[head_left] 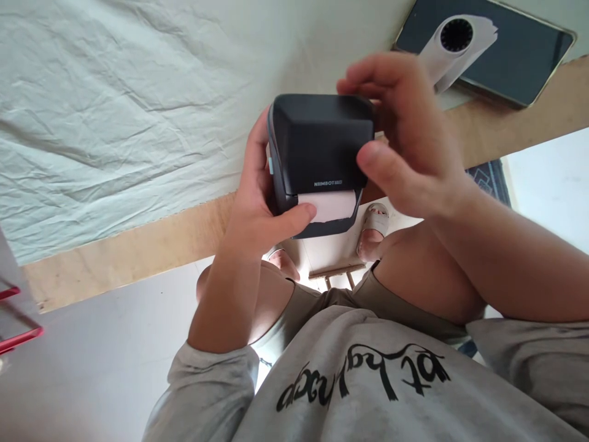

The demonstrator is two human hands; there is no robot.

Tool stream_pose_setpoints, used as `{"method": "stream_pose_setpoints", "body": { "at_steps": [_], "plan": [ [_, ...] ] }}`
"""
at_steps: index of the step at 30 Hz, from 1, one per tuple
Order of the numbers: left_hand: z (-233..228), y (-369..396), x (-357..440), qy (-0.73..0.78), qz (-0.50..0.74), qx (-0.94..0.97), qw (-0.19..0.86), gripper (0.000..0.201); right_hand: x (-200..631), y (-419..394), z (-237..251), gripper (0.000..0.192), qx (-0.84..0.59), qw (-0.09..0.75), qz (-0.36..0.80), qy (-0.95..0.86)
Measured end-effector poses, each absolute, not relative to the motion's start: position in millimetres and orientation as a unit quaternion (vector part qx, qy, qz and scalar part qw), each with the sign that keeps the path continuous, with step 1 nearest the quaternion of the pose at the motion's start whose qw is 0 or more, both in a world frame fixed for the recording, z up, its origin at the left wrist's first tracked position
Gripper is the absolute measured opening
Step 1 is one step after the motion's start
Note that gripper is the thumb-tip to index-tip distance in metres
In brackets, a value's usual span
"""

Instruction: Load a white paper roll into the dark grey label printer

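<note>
A black label printer (329,147) marked NIIMBOT is held up in front of me, over the table's near edge. White label paper (329,206) shows in the slot at its front. My left hand (262,196) grips the printer from the left and below, its thumb lying on the paper. On the other side, my right hand (409,135) has its thumb against the printer's right edge and its curved fingers at the far right corner. Part of those fingers is hidden behind the printer.
A white paper roll (476,38) with a black core rests on a dark phone or tablet (519,55) at the top right. Creased pale cloth (138,123) covers the table, whose wooden edge (138,252) is bare. A red-edged object (21,339) is at far left.
</note>
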State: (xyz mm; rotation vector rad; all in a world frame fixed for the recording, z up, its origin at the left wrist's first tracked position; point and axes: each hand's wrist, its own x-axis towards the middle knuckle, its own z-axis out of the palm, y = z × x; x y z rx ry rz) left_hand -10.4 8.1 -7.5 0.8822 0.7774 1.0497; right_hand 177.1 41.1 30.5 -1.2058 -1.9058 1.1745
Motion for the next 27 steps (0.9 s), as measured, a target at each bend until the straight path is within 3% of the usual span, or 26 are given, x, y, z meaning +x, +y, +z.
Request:
{"method": "stream_pose_setpoints", "body": {
  "at_steps": [4,7,19,27],
  "plan": [
    [1,4,-7,0.386,0.472,0.364,0.704,0.044,175,42,23,0.063,-0.407,0.251,0.461,-0.748],
    [7,2,-5,0.418,0.46,0.347,0.703,0.032,173,44,23,0.064,-0.402,0.24,0.479,-0.743],
    [3,5,2,0.392,0.492,0.351,0.694,0.034,175,44,28,0.058,-0.391,0.221,0.417,-0.79],
    [1,10,2,0.352,0.503,0.37,0.698,0.031,179,46,12,0.075,-0.386,0.254,0.377,-0.803]
  ]
}}
